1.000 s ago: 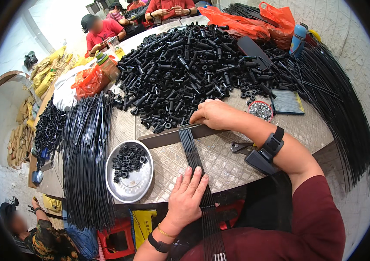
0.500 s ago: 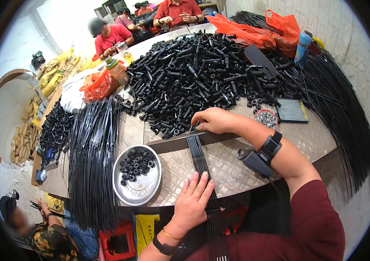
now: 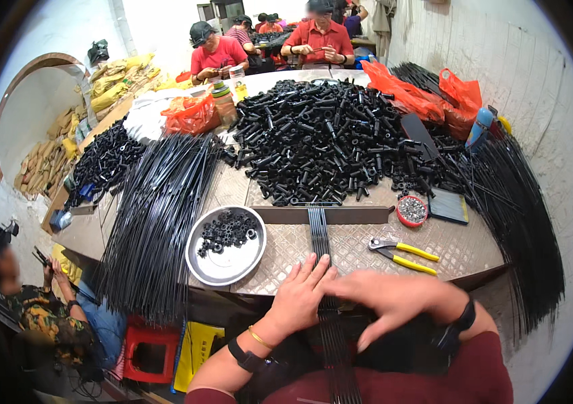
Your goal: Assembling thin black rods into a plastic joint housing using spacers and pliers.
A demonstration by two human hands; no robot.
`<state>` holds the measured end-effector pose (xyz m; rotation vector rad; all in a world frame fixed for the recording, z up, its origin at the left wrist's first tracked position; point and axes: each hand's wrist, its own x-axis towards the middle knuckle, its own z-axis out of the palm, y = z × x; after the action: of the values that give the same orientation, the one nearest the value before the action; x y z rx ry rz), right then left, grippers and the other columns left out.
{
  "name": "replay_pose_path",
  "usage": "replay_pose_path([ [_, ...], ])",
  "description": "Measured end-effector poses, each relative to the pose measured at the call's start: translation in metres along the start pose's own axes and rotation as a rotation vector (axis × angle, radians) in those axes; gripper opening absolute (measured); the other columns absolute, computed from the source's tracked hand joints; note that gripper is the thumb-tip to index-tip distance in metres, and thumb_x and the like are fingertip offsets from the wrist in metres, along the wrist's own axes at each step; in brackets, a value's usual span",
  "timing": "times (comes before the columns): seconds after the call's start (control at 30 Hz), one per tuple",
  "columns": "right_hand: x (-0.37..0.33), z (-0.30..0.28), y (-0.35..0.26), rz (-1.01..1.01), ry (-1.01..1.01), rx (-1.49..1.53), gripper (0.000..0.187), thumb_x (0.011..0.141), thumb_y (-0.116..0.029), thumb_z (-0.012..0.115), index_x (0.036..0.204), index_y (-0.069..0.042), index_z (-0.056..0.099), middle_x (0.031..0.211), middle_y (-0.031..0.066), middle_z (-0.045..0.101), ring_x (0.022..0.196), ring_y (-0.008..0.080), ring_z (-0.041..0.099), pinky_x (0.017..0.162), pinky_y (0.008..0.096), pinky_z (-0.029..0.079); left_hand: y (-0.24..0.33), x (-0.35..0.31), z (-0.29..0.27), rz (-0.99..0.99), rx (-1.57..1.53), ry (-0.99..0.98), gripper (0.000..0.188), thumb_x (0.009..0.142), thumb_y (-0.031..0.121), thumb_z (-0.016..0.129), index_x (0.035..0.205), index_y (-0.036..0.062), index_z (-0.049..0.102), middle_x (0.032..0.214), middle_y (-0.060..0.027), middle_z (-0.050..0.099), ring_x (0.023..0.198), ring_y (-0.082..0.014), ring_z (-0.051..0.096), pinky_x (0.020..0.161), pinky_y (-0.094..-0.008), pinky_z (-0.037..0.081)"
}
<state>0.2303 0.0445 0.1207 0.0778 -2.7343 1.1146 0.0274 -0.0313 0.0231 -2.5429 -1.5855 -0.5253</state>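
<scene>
- Bright, fairly even indoor light; the far background washes out to near white.
- Pale glints streak the black rods (image 3: 155,215) heaped at left; the metal bowl (image 3: 234,261) gleams.
- Deep shade lies below the near edge of the tabletop (image 3: 286,246).
- The right hand (image 3: 394,296) is smeared with blur; the left hand (image 3: 300,296) looks sharper.
- Fisheye curvature bends edges toward a black rim.

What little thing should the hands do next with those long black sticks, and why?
Maybe the right hand should close gently around the black rods just below the left hand. The left hand lies flat across them, their lower part reaches beyond the table with no hand around it, and the right hand, though blurred, looks empty and close by.
</scene>
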Motion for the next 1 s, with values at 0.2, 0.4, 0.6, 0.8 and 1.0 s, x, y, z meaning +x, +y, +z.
replay_pose_path([
  [0.2, 0.011, 0.040, -0.029, -0.061, 0.089, -0.309, 0.051, 0.081, -0.026, 0.066, 0.126, -0.009, 0.050, 0.119, 0.0142, 0.051, 0.111, 0.0338, 0.047, 0.096, 0.0438, 0.036, 0.004, 0.006, 0.006, 0.075, -0.082, 0.022, 0.056, 0.080, 0.028, 0.056, 0.131, 0.0075, 0.047, 0.143, -0.0176, 0.036, 0.132, -0.0374, 0.033, 0.104, -0.0504, 0.032],
  [0.4, -0.020, 0.038, -0.019, 0.170, 0.011, -0.281, 0.066, 0.075, -0.013, 0.062, 0.136, -0.007, 0.038, 0.118, 0.0194, 0.051, 0.112, 0.0353, 0.048, 0.094, 0.0440, 0.039, -0.003, 0.005, 0.014, 0.074, 0.041, 0.066, 0.060, 0.075, 0.028, 0.061, 0.129, 0.0042, 0.047, 0.138, -0.0200, 0.041, 0.129, -0.0376, 0.039, 0.102, -0.0484, 0.035],
  [0.6, 0.018, 0.058, -0.006, -0.055, 0.237, -0.476, 0.033, 0.079, -0.025, 0.065, 0.106, -0.008, 0.062, 0.100, 0.0101, 0.059, 0.099, 0.0293, 0.053, 0.083, 0.0420, 0.043, -0.030, 0.008, 0.046, 0.224, 0.064, -0.007, 0.053, 0.081, 0.039, 0.057, 0.128, 0.0163, 0.051, 0.147, -0.0178, 0.030, 0.134, -0.0458, 0.024, 0.107, -0.0496, 0.027],
  [0.8, -0.005, 0.048, 0.002, -0.093, 0.329, -0.409, 0.020, 0.082, -0.023, 0.062, 0.097, -0.010, 0.064, 0.097, 0.0058, 0.061, 0.096, 0.0268, 0.054, 0.081, 0.0399, 0.042, -0.017, 0.056, -0.047, 0.111, -0.253, -0.295, 0.065, 0.075, 0.015, 0.062, 0.135, 0.0082, 0.040, 0.142, -0.0266, 0.030, 0.132, -0.0463, 0.027, 0.109, -0.0473, 0.026],
  [1.0, -0.027, 0.035, -0.023, -0.101, 0.271, -0.393, 0.019, 0.084, -0.020, 0.061, 0.102, -0.012, 0.062, 0.101, 0.0033, 0.060, 0.098, 0.0232, 0.054, 0.082, 0.0377, 0.041, -0.051, 0.109, -0.003, 0.275, 0.196, -0.166, 0.042, 0.081, 0.005, 0.051, 0.123, 0.0069, 0.051, 0.137, -0.0176, 0.043, 0.130, -0.0353, 0.037, 0.108, -0.0435, 0.030],
])
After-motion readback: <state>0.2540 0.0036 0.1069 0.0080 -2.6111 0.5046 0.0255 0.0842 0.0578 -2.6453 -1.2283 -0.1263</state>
